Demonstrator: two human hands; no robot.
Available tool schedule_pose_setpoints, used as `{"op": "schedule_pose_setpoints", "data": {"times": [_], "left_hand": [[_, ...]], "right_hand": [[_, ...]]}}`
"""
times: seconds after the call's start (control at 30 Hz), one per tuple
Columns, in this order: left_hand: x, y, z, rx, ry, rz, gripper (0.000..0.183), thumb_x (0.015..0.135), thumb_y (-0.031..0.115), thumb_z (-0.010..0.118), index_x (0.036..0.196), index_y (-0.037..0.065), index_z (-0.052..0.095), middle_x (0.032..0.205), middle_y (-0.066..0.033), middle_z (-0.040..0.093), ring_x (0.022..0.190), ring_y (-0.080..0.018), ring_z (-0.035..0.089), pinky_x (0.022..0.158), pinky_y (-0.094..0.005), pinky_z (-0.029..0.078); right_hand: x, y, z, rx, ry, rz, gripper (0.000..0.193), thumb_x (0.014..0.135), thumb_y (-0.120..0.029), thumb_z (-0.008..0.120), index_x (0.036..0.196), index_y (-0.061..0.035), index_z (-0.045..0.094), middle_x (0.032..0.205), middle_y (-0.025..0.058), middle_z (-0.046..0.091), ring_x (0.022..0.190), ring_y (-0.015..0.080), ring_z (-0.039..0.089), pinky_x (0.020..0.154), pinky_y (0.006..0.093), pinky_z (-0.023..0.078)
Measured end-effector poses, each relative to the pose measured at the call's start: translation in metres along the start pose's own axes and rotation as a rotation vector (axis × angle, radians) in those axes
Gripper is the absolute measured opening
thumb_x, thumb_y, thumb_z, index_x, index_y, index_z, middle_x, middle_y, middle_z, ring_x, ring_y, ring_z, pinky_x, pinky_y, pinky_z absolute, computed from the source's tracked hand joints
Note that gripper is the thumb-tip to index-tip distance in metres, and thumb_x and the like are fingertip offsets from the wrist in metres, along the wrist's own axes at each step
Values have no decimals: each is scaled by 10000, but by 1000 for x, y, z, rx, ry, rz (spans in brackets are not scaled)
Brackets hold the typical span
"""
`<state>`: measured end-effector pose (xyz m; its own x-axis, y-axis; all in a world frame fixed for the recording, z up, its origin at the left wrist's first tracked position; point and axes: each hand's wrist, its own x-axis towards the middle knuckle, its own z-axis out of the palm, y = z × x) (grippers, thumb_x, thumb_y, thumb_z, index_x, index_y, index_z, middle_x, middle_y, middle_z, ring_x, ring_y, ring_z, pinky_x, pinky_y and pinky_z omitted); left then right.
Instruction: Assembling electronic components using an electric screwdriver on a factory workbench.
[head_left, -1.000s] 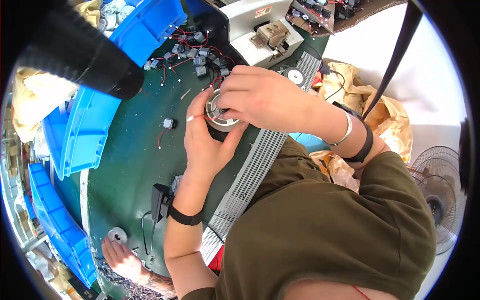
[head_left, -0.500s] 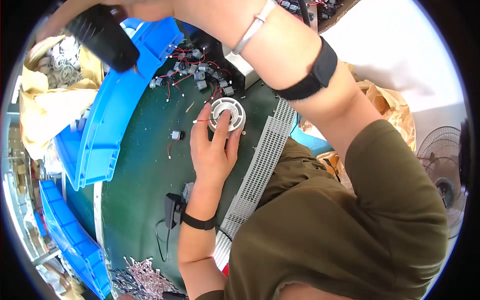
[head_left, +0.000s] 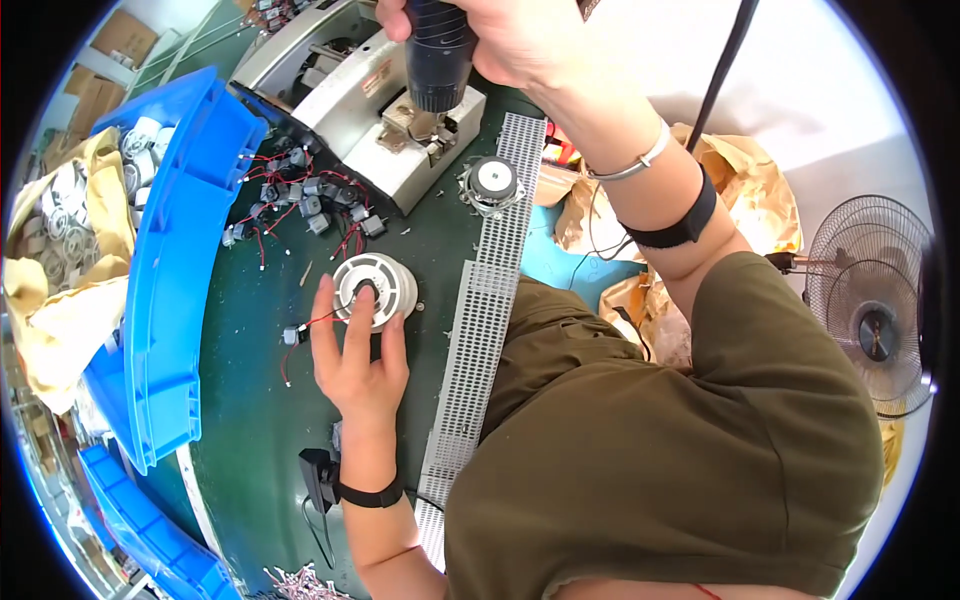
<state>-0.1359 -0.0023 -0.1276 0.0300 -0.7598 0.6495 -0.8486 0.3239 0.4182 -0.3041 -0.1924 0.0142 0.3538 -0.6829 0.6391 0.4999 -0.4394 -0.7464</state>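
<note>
My left hand (head_left: pixel 362 370) holds a white round plastic housing (head_left: pixel 405 290) against the green work surface. One finger presses into its middle, and the others rest along its rim. A thin red wire (head_left: pixel 322 320) shows beside those fingers. In my right hand (head_left: pixel 510 45), raised at the top, is a black electric screwdriver (head_left: pixel 437 55), gripped round its body. Its lower end points down at the front of a metal screw feeder (head_left: pixel 385 110); whether the tip touches it cannot be made out. My fingers partly cover the housing's centre.
Small grey motors (head_left: pixel 312 205) with red wires lie beyond the housing. A round part with a white-centred black top (head_left: pixel 493 180) sits by the perforated metal strip (head_left: pixel 470 340). Left stands a blue bin (head_left: pixel 170 330); a black device (head_left: pixel 320 480) lies near my left wrist. A fan (head_left: pixel 875 330) stands right.
My right hand has carried the screwdriver from the upper left, above the blue bin, rightward to the screw feeder. My left hand stays on the housing. The whole view has shifted.
</note>
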Motion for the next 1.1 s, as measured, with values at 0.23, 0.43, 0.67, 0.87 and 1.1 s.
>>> {"op": "schedule_pose_setpoints", "data": {"times": [0.23,0.43,0.67,0.87,1.1], "left_hand": [[-4,-3,0,-68,-24,-36,392,687,39,725,1068,50,631,1207,-236,498,1014,-363,568,808,-381,509],[-4,-3,0,-94,-29,-51,400,686,36,724,1074,56,630,1213,-234,492,1027,-359,562,809,-376,508],[-4,-4,0,-79,-20,-28,401,683,51,732,1072,62,631,1210,-231,495,1023,-355,565,800,-373,509],[1,0,-4,-18,-22,-37,382,669,62,744,1035,67,639,1185,-216,518,990,-339,579,775,-359,512],[2,-2,0,-30,18,12,365,664,99,751,1009,61,639,1163,-202,536,888,-294,586,701,-335,491]], "right_hand": [[-6,16,-6,-29,75,78,128,766,-9,641,796,-9,517,625,35,557,509,101,530,474,235,421],[-11,21,-9,-15,65,65,165,747,-18,663,802,-9,508,627,34,554,515,103,533,471,238,422],[-17,16,-2,-159,105,76,207,731,-12,665,866,7,509,634,31,562,526,91,529,481,234,425],[-28,-2,0,88,25,113,304,758,-5,624,1029,40,492,624,65,561,508,139,538,489,259,439],[-22,-21,58,247,-149,213,190,752,-69,671,876,7,548,622,45,574,508,121,537,465,253,431]]}}
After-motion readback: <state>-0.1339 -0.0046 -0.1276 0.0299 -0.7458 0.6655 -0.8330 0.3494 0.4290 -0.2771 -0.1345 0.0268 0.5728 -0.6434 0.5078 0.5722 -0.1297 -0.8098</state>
